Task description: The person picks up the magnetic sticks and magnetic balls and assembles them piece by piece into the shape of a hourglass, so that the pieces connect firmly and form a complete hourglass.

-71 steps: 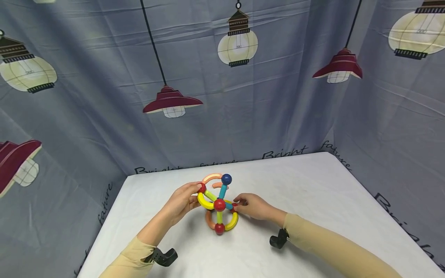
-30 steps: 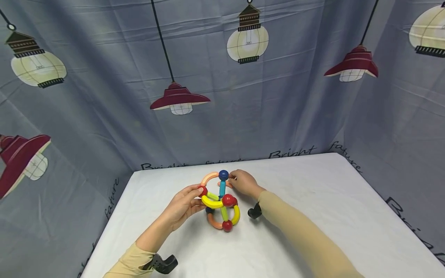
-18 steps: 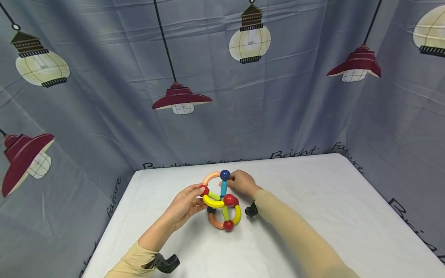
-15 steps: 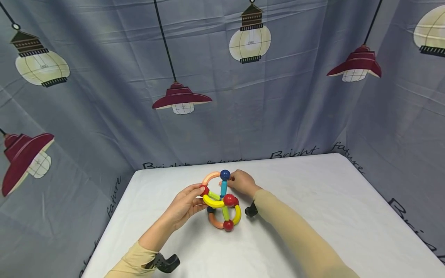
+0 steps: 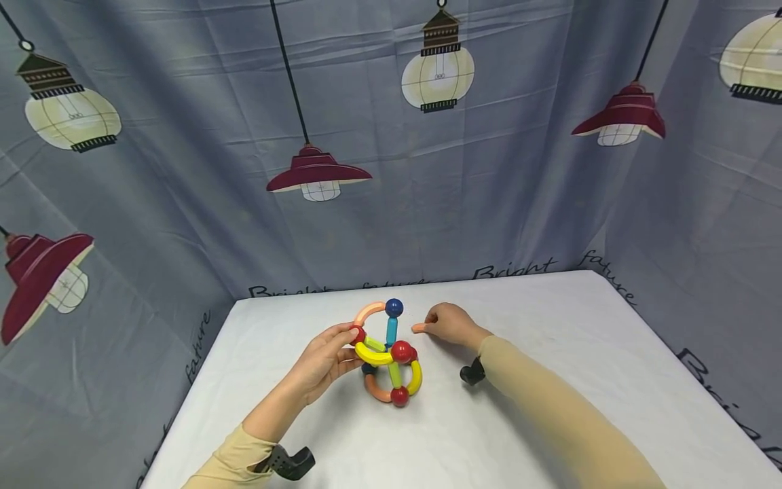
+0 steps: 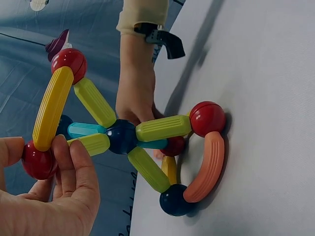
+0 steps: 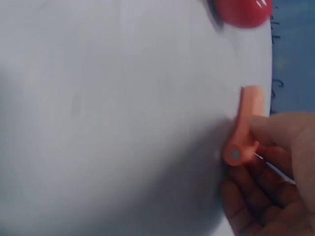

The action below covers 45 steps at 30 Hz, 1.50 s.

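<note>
A ball-and-stick magnetic construction point(image 5: 391, 353) stands on the white table, built of red and dark blue balls with straight and curved rods. My left hand point(image 5: 326, 363) pinches a red ball point(image 6: 38, 161) on its left side. In the left wrist view, lime rods meet at a dark blue centre ball point(image 6: 121, 136). To the right of the construction, my right hand point(image 5: 455, 324) pinches an orange curved magnetic rod point(image 7: 248, 123) between thumb and fingers. A round metal spot shows on the rod's near end. The hand hides part of this rod in the head view.
The white tabletop point(image 5: 537, 326) stretches out around the construction. A grey-blue curtain point(image 5: 427, 224) with printed lamps hangs behind and beside it. In the right wrist view, part of a red ball point(image 7: 243, 10) shows at the top.
My right hand first left the construction's right side and reached behind it to the loose orange curved rod. It has since moved right with that rod. The left hand keeps its hold.
</note>
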Each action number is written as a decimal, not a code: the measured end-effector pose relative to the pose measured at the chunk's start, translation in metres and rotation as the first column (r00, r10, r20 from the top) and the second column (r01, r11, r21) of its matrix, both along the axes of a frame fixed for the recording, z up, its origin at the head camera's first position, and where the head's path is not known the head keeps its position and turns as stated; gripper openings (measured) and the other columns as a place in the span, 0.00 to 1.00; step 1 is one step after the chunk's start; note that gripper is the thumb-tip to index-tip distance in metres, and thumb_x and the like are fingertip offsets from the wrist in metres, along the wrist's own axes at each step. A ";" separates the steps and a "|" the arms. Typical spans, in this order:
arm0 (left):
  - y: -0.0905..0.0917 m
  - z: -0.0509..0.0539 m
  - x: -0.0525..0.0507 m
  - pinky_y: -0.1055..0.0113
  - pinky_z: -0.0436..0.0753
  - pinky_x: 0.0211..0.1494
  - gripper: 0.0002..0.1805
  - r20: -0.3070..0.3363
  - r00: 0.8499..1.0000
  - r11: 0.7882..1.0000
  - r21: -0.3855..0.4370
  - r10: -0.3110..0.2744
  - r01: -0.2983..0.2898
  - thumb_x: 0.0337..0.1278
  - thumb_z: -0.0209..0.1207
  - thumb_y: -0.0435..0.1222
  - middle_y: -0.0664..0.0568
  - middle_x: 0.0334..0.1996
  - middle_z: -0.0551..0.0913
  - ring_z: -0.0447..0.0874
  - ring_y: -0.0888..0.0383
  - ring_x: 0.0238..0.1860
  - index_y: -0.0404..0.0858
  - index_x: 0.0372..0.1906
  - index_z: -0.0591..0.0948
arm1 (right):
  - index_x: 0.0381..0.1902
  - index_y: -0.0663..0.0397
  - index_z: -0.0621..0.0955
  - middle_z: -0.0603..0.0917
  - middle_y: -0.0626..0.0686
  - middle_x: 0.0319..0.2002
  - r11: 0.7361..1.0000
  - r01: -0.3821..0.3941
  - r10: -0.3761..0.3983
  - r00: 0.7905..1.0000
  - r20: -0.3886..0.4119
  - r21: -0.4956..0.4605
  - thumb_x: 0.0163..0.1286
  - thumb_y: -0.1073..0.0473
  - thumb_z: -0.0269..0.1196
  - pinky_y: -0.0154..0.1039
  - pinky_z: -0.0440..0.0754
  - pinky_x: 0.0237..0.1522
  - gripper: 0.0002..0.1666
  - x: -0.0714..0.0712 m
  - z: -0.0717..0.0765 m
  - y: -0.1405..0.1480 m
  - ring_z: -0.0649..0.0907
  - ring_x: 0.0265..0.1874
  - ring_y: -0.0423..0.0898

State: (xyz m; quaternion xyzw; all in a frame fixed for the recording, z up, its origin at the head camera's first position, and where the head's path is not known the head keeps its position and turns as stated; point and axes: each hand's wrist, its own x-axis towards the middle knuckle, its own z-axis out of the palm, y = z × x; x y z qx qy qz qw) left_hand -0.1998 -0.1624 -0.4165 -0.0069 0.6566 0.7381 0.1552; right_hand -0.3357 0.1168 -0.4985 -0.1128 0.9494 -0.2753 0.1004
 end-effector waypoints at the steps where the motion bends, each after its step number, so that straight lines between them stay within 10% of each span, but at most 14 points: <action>1: 0.000 0.000 0.000 0.59 0.84 0.57 0.31 0.001 1.000 1.000 -0.001 0.003 -0.003 0.73 0.59 0.43 0.39 0.55 0.76 0.82 0.51 0.46 0.30 0.71 0.67 | 0.37 0.52 0.87 0.82 0.48 0.31 1.000 0.000 0.000 1.000 0.021 0.000 0.68 0.51 0.71 0.41 0.79 0.36 0.11 0.001 0.001 0.006 0.78 0.31 0.47; 17: -0.004 0.000 0.001 0.59 0.83 0.57 0.31 -0.001 1.000 1.000 -0.012 0.003 -0.003 0.73 0.59 0.44 0.39 0.56 0.76 0.83 0.52 0.46 0.30 0.71 0.67 | 0.36 0.60 0.77 0.87 0.56 0.23 0.996 -0.016 0.040 0.962 0.270 -0.088 0.66 0.61 0.67 0.42 0.79 0.34 0.09 0.044 0.027 0.073 0.82 0.27 0.49; 28: -0.002 -0.001 0.001 0.60 0.84 0.56 0.31 0.005 1.000 1.000 0.000 0.000 0.000 0.73 0.60 0.43 0.40 0.55 0.77 0.83 0.52 0.45 0.30 0.71 0.68 | 0.32 0.54 0.77 0.81 0.49 0.18 0.996 0.015 -0.019 0.999 0.042 0.082 0.65 0.56 0.70 0.37 0.72 0.24 0.12 0.054 0.016 0.064 0.77 0.18 0.44; 33: -0.002 -0.001 0.000 0.60 0.84 0.56 0.32 0.005 1.000 1.000 0.001 -0.003 0.003 0.73 0.59 0.44 0.40 0.55 0.77 0.83 0.52 0.45 0.29 0.71 0.67 | 0.41 0.56 0.79 0.82 0.51 0.23 0.993 0.040 -0.035 0.998 0.044 -0.107 0.69 0.57 0.69 0.39 0.75 0.25 0.11 0.059 0.017 0.056 0.80 0.21 0.46; 39: -0.001 -0.001 0.000 0.60 0.84 0.57 0.30 0.003 1.000 1.000 -0.006 0.001 -0.001 0.74 0.59 0.44 0.40 0.55 0.77 0.83 0.52 0.45 0.30 0.70 0.68 | 0.58 0.66 0.79 0.86 0.58 0.42 0.848 0.125 -0.003 0.973 0.230 -0.516 0.69 0.60 0.69 0.47 0.87 0.43 0.23 0.069 0.036 0.046 0.87 0.36 0.49; 45: 0.000 0.000 0.000 0.60 0.84 0.56 0.30 0.001 1.000 1.000 -0.003 -0.003 0.003 0.74 0.59 0.43 0.40 0.54 0.77 0.83 0.52 0.45 0.30 0.70 0.68 | 0.58 0.72 0.74 0.87 0.63 0.45 0.608 0.214 0.137 0.920 0.367 -0.765 0.71 0.59 0.68 0.42 0.86 0.48 0.27 0.083 0.062 0.035 0.89 0.42 0.52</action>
